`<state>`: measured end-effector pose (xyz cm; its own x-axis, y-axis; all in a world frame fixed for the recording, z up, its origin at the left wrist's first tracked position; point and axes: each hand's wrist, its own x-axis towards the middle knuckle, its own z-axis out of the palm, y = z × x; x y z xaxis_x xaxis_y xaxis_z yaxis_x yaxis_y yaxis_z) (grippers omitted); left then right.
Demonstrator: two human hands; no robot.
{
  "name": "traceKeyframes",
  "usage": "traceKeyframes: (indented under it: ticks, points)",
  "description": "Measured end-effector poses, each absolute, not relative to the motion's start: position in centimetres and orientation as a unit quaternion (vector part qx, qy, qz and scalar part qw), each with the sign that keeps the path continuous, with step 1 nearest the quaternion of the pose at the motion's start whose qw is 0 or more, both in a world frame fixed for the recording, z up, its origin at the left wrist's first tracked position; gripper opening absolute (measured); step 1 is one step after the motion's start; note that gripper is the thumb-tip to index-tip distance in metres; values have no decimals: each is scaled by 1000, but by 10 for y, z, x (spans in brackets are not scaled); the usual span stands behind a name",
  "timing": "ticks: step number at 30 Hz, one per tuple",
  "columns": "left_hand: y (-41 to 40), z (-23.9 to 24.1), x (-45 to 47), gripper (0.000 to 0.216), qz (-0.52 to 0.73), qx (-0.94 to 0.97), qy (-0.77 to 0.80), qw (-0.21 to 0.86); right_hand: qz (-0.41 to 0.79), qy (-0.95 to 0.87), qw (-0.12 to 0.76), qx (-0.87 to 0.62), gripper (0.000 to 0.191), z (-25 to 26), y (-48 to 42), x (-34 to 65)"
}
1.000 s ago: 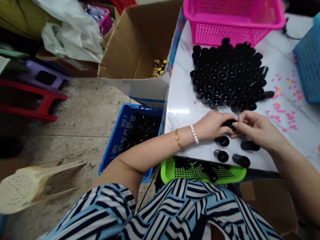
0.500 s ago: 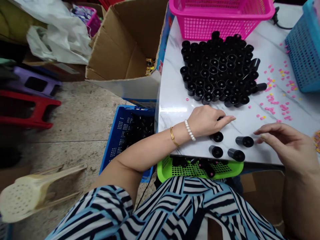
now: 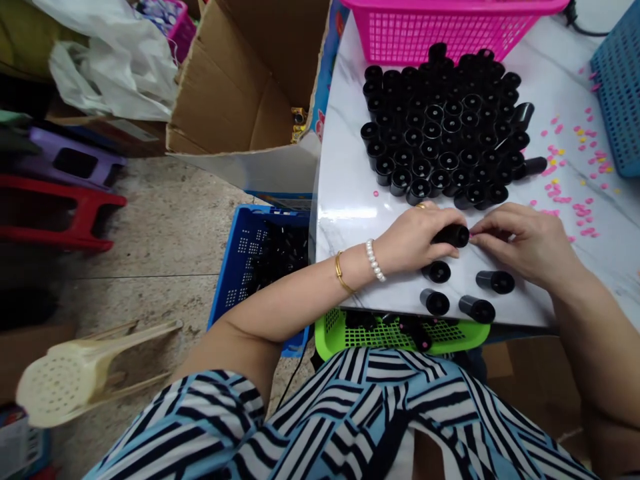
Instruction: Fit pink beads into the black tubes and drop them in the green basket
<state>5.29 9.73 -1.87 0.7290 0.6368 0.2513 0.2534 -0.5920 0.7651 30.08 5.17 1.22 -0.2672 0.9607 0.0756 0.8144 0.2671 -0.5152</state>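
My left hand (image 3: 415,233) is closed around a small black plastic tube (image 3: 455,235), which lies tilted with its end toward the right. Against that end, the fingertips of my right hand (image 3: 530,243) pinch a tiny pink piece (image 3: 471,235), mostly covered by the fingers. Several loose black tubes (image 3: 495,282) stand or lean on the white marbled table (image 3: 345,207) just below my hands. Beyond them is a dense cluster of upright black tubes (image 3: 440,140), with a couple lying on their sides at its right edge.
Pink and yellow bits (image 3: 583,210) are scattered at right, near a blue basket (image 3: 617,100). A pink basket (image 3: 440,33) stands behind the cluster. A green basket (image 3: 325,340) sits under the table's front edge. Left are a cardboard box (image 3: 225,87) and a blue crate (image 3: 225,267).
My right hand has moved left and up to the end of the tube in my left hand. That tube now shows more clearly. The view has shifted slightly.
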Motion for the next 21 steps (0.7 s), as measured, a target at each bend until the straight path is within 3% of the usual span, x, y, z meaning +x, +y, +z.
traceKeyframes:
  ticks: [7, 14, 17, 21]
  points:
    - [96, -22, 53, 33, 274, 855, 254, 360, 150, -782, 205, -569, 18, 8, 44, 300]
    - [72, -7, 46, 21, 224, 901, 65, 365, 143, -611, 403, -666, 18, 19, 14, 277]
    - [62, -4, 42, 20, 215, 902, -5, 373, 175, -593, 418, -666, 22, 27, 9, 270]
    - [64, -16, 46, 26, 290, 873, 147, 364, 265, -627, 382, -625, 16, 29, 8, 271]
